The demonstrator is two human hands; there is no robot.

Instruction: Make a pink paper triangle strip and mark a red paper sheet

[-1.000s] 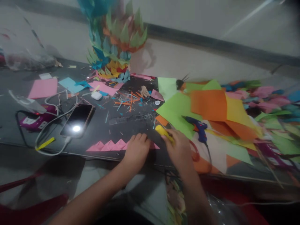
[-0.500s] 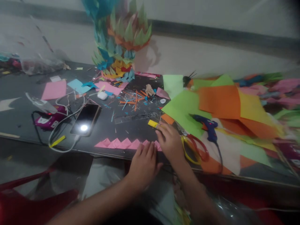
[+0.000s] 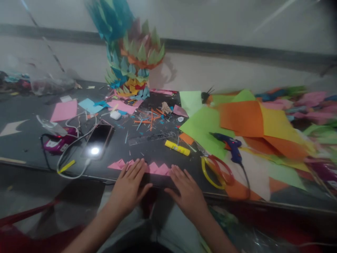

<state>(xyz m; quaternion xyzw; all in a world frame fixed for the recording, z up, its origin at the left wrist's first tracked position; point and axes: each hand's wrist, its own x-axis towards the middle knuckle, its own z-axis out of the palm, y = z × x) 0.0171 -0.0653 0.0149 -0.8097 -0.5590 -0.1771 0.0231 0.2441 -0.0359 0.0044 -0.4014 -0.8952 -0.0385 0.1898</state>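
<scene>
Along the table's front edge lies a pink folded paper strip (image 3: 158, 168) with a row of pointed peaks. My left hand (image 3: 129, 186) rests flat across its left half, fingers stretched out and covering some peaks. At the strip's right end my right hand (image 3: 188, 189) touches the paper with its fingers extended and thumb apart. Just behind the right hand a yellow glue stick (image 3: 177, 147) lies on its side on the table. Scissors with yellow and red handles (image 3: 214, 172) lie to the right of that hand.
A blue glue gun (image 3: 230, 144) rests on stacked coloured paper (image 3: 242, 117) at right. To the left are a phone (image 3: 100, 138) with its cable and a purple power strip (image 3: 60, 140). Paper scraps (image 3: 151, 119) and a ruler (image 3: 152, 137) lie ahead. A folded-paper sculpture (image 3: 131, 66) stands behind.
My right hand has let go of the glue stick, which now lies on the table, and has come down to the strip's right end. My left hand has shifted left along the strip.
</scene>
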